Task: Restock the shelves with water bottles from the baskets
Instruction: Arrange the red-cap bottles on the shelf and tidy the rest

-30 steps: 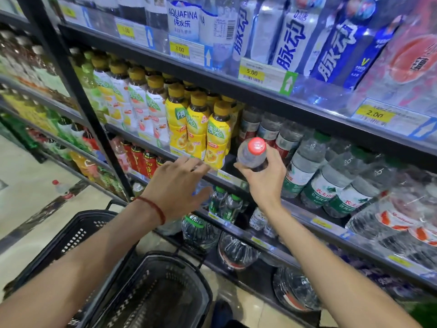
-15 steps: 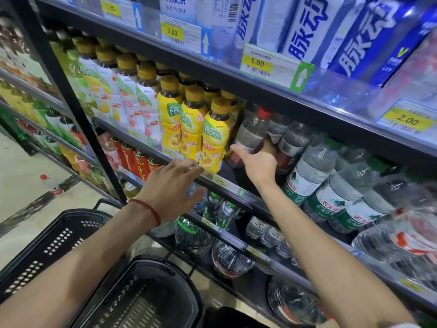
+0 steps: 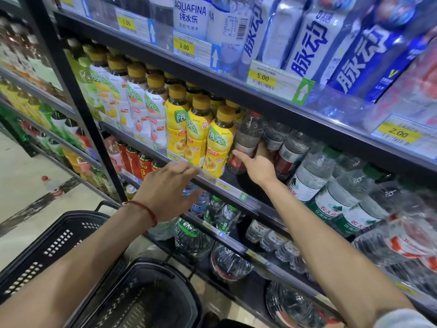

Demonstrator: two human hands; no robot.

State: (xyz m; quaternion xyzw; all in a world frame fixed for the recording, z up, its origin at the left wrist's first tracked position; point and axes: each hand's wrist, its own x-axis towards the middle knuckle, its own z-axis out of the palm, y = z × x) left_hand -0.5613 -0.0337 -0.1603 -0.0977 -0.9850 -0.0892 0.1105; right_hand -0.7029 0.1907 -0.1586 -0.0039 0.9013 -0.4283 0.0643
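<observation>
Water bottle [image 3: 247, 138]: on mid shelf [image 3: 257, 205], tilted, cap close under upper shelf [image 3: 236, 91]; btwn yellow tea bottles [image 3: 218, 143] (L) and red-label bottles [image 3: 289, 150] (R). Bare dark shelf patch just in front, out to front edge. Clear body, red cap, red label low. R hand [image 3: 259, 165] wrapped round its lower part; L hand [image 3: 169, 190] slack, fingers spread, empty, at shelf edge above baskets [image 3: 59, 242].

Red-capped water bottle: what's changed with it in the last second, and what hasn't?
The right hand moved the red-capped bottle from in front of the shelf into the row beside the yellow bottles, still gripping it, tilted. The left hand stays open at the shelf edge; baskets unchanged.
</observation>
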